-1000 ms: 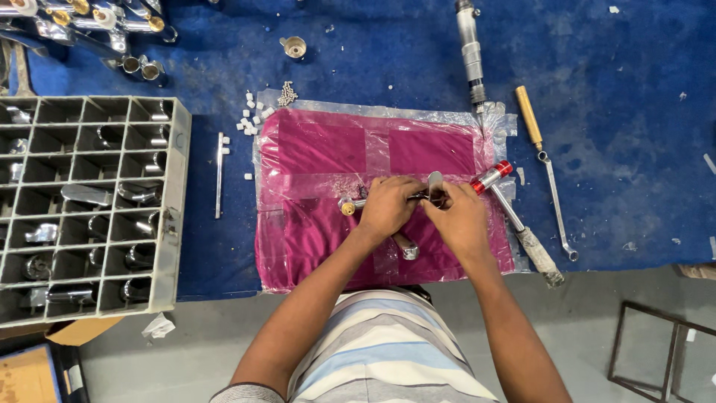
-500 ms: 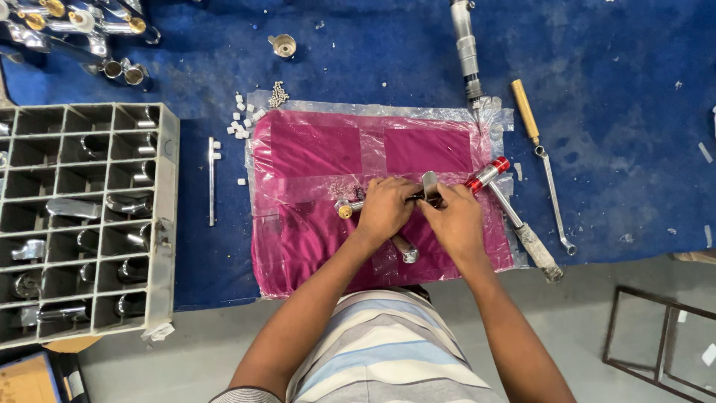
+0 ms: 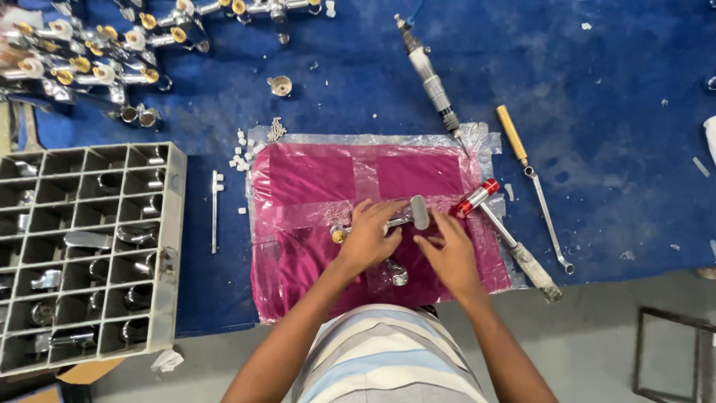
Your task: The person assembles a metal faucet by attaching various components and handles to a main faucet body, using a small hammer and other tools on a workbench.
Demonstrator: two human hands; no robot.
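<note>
Tap | left hand fingers grasping; right hand released | hammer beside, crate apart

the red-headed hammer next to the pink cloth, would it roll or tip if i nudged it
The hammer lies flat, so tipping seems unlikely. Its round red-and-white head could let it rock or roll slightly. It rests partly on the plastic-covered pink cloth, so it may slide easily. It probably feels head-heavy when lifted.
</note>
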